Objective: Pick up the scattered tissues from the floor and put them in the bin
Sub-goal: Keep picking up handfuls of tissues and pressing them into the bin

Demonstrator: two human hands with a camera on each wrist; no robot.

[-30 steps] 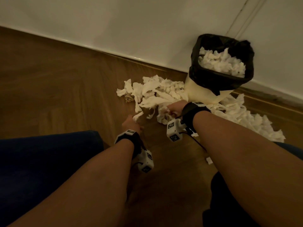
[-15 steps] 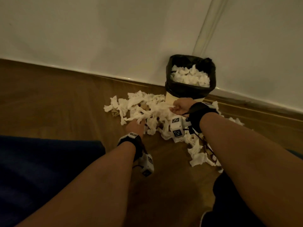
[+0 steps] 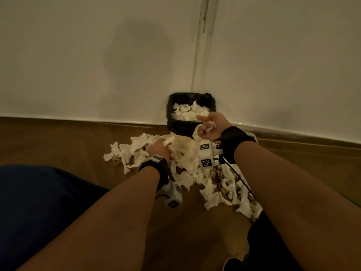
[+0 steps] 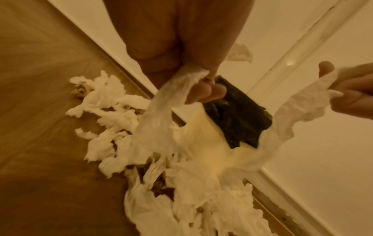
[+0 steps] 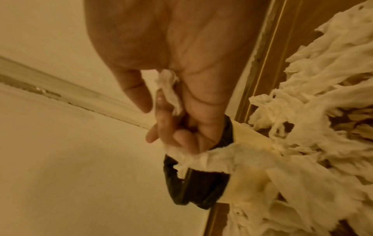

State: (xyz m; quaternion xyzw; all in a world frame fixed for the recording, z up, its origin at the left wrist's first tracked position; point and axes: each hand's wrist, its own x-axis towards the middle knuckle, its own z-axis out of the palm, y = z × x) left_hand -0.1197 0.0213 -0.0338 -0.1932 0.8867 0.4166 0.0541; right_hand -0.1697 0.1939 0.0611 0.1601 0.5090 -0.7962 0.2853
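Mid-haul: pinching tissue (image 3: 196, 133) in right hand (image 3: 212, 127) by the bin (image 3: 190, 126), gripping another strip in left hand (image 3: 161, 148) over the floor pile (image 3: 224, 190). Probably needing a lift over the rim, then letting go.

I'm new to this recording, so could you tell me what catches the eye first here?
A heap of white tissues sprawls over the wooden floor before a black-lined bin in the wall corner, already piled with tissue. The right hand holds a strip beside the bin's rim; the left hand grips another, low in the heap.
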